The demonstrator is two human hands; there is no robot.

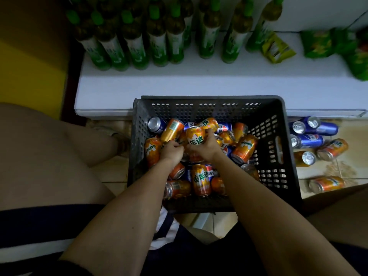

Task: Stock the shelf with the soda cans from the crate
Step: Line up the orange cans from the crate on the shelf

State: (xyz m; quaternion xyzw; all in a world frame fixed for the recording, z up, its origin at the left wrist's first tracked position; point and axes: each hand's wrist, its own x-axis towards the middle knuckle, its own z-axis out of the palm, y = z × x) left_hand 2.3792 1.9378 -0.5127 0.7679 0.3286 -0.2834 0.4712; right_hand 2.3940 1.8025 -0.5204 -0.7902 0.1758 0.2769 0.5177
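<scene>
A dark perforated plastic crate (278, 140) stands on the floor against the white shelf (199, 84). It holds several orange and blue soda cans lying loose. My right hand (205, 148) grips an upright orange soda can (195, 135) just above the pile in the crate's middle. My left hand (171, 151) is beside it, fingers curled down among the cans at the low end of a tilted orange can (171, 130). What the left fingers hold is hidden.
Green-capped bottles (137, 44) stand in rows at the back of the shelf, with green snack packets (316, 43) to the right. Several blue and orange cans (310, 140) lie on the tiled floor right of the crate. My knees flank the crate.
</scene>
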